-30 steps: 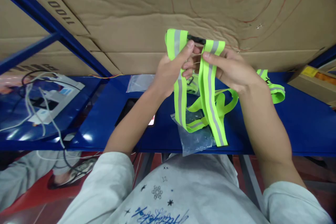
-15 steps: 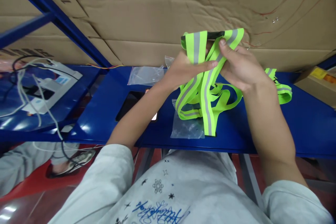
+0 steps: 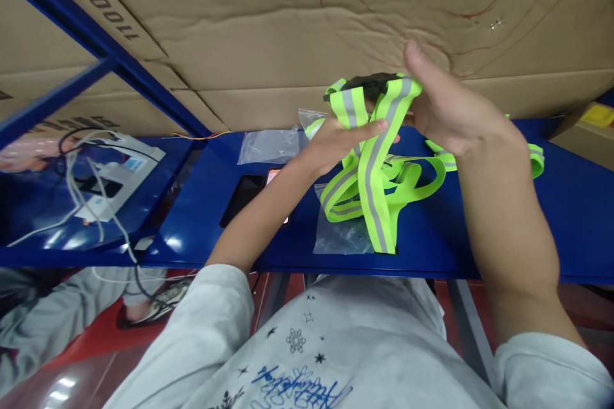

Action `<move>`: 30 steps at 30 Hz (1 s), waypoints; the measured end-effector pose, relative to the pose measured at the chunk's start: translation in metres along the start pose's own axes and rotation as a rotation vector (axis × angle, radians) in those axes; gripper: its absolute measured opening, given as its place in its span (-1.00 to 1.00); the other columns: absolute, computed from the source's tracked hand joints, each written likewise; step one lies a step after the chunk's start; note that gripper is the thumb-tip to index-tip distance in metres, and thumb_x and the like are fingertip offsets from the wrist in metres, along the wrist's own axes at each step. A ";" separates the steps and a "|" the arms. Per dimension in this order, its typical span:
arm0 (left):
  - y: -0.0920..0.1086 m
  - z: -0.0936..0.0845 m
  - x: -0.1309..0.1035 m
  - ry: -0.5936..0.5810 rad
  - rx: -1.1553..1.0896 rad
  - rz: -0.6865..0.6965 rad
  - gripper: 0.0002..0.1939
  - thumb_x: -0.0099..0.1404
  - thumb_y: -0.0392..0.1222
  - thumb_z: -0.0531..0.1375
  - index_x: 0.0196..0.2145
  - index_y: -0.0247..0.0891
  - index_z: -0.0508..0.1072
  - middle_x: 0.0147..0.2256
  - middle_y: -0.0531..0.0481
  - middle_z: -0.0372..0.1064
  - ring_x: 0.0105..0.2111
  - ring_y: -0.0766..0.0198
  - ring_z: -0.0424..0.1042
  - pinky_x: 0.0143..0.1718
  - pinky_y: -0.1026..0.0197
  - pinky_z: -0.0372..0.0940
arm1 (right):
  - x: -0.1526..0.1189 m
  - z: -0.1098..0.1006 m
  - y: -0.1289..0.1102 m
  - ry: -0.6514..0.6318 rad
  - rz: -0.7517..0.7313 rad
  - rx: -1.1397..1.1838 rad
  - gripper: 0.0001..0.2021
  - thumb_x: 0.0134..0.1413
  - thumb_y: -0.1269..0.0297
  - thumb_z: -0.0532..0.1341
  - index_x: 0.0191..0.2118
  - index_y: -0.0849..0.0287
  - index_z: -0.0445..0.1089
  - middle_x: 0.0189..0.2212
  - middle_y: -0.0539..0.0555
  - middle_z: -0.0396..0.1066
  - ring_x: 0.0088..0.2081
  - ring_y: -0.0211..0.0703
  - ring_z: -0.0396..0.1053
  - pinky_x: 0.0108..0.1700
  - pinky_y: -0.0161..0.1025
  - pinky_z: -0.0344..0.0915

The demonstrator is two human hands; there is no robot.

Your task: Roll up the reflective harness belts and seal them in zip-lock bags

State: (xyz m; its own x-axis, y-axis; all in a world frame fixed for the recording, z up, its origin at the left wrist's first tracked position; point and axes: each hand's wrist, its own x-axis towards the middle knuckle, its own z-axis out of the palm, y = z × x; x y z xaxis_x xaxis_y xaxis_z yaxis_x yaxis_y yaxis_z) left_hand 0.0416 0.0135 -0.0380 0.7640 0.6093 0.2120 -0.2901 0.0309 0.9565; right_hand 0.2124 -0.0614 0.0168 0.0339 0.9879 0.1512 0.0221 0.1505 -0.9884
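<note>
A neon-yellow reflective vest made of straps (image 3: pixel 377 185) with grey stripes hangs in folds over the blue shelf. My left hand (image 3: pixel 338 140) is closed on its upper straps, the thumb lying across them. A dark band (image 3: pixel 371 84) joins the straps at the top. Just right of the straps, my right hand (image 3: pixel 446 102) is open, its thumb raised and apart; its other fingers are partly hidden behind the hand and strap. More yellow strap (image 3: pixel 536 158) lies on the shelf beyond my right forearm. A clear plastic bag (image 3: pixel 336 236) lies partly under the vest.
Two phones, one dark (image 3: pixel 242 198), lie on the blue shelf (image 3: pixel 187 204) by my left forearm. Another clear bag (image 3: pixel 268 146) is behind them. A white power strip (image 3: pixel 125 172) with tangled cables stands left. Cardboard (image 3: pixel 268 45) rises behind; a box (image 3: pixel 588 140) sits right.
My right thumb has lifted off the strap and the hand has opened. My left hand keeps its hold, and the strap tops sit slightly lower. The view has shifted a little.
</note>
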 end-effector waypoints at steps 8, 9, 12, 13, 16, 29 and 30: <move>-0.009 0.005 -0.002 -0.084 -0.084 -0.084 -0.70 0.29 0.00 0.47 -0.10 -0.19 0.67 -0.02 -0.11 0.67 -0.03 -0.02 0.68 0.00 -0.02 0.61 | -0.013 -0.009 -0.010 -0.065 -0.043 -0.054 -0.78 0.05 0.18 0.57 -0.29 0.16 0.62 -0.40 0.02 0.56 -0.43 -0.26 0.39 -0.41 -0.30 0.31; -0.009 0.007 -0.003 -0.077 -0.098 -0.081 -0.71 0.30 0.01 0.46 -0.10 -0.18 0.67 -0.01 -0.10 0.67 -0.02 -0.02 0.68 0.00 -0.03 0.62 | -0.014 -0.007 -0.012 -0.035 -0.051 -0.052 -0.81 0.07 0.20 0.56 -0.29 0.16 0.63 -0.39 0.02 0.57 -0.45 -0.27 0.38 -0.44 -0.32 0.29; -0.010 0.012 -0.005 -0.075 -0.120 -0.075 -0.67 0.28 0.07 0.48 -0.09 -0.12 0.66 0.03 -0.04 0.66 0.06 -0.05 0.66 0.07 -0.07 0.61 | -0.016 -0.003 -0.015 0.064 -0.106 -0.072 -0.79 0.10 0.12 0.55 -0.29 0.13 0.65 -0.32 0.05 0.61 -0.43 -0.27 0.38 -0.44 -0.33 0.31; -0.010 0.013 -0.005 -0.084 -0.121 -0.084 -0.65 0.25 0.09 0.50 -0.10 -0.11 0.66 0.04 -0.03 0.65 0.10 -0.07 0.64 0.10 -0.07 0.60 | -0.017 -0.002 -0.016 0.089 -0.125 -0.079 -0.77 0.10 0.08 0.55 -0.28 0.12 0.66 -0.28 0.06 0.63 -0.39 -0.26 0.41 -0.40 -0.33 0.36; -0.011 0.013 -0.006 -0.106 -0.110 -0.099 -0.59 0.15 0.11 0.56 -0.14 -0.14 0.67 0.05 -0.05 0.65 0.19 -0.11 0.58 0.22 -0.07 0.53 | -0.020 0.001 -0.018 0.128 -0.127 -0.031 -0.72 0.05 0.06 0.56 -0.24 0.14 0.67 -0.26 0.08 0.64 -0.35 -0.24 0.48 -0.35 -0.35 0.42; -0.011 0.020 -0.013 -0.241 -0.283 -0.116 -0.44 -0.03 0.02 0.66 -0.14 -0.28 0.66 -0.18 -0.10 0.69 0.04 -0.08 0.67 0.18 -0.03 0.53 | -0.028 0.021 -0.022 0.299 -0.387 -0.138 -0.78 0.27 0.08 0.41 -0.31 0.09 0.54 -0.48 -0.04 0.34 -0.52 -0.26 0.31 -0.52 -0.30 0.21; -0.011 0.020 -0.013 -0.239 -0.301 -0.139 -0.46 0.00 0.05 0.65 -0.16 -0.29 0.66 -0.23 -0.10 0.68 -0.01 -0.06 0.69 0.15 -0.03 0.55 | -0.029 0.018 -0.023 0.323 -0.453 -0.259 -0.80 0.28 0.05 0.41 -0.25 0.06 0.57 -0.42 -0.02 0.39 -0.46 -0.23 0.36 -0.44 -0.27 0.30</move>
State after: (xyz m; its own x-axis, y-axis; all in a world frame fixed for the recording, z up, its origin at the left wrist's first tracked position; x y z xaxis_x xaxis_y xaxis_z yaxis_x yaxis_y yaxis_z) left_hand 0.0465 -0.0106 -0.0473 0.9100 0.3827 0.1595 -0.3033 0.3521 0.8854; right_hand 0.1930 -0.0932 0.0346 0.2644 0.7607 0.5929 0.3463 0.4989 -0.7945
